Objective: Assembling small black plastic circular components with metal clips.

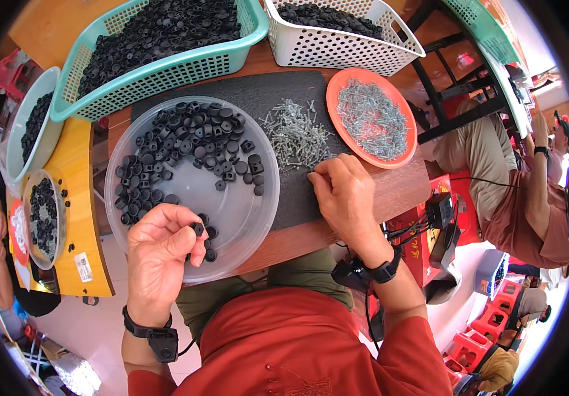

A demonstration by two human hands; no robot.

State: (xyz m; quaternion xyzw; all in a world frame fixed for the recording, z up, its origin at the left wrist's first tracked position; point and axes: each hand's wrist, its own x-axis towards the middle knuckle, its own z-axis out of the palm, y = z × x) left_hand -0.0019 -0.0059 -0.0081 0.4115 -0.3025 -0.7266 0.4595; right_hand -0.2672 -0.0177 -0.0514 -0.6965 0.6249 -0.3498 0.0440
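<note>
Between the thumb and fingers of my left hand (160, 254) is a small black plastic cap (196, 228), held over the near edge of a round clear tray (248, 221). Many loose black caps (188, 142) lie in that tray, mostly toward its far and left sides. My right hand (347, 198) is curled, thumb against fingers, at the near right edge of a pile of silvery screws (294, 132). Whatever its fingertips may pinch is hidden. The pile lies on a dark mat (294, 210), beside an orange plate (408, 142) of more screws.
A teal basket (165, 71) and a white basket (337, 58), both full of black parts, stand along the far side. On the left, a yellow table (89, 231) holds another tray and a pale basin (15, 148). People sit on both sides; red stools (466, 356) stand lower right.
</note>
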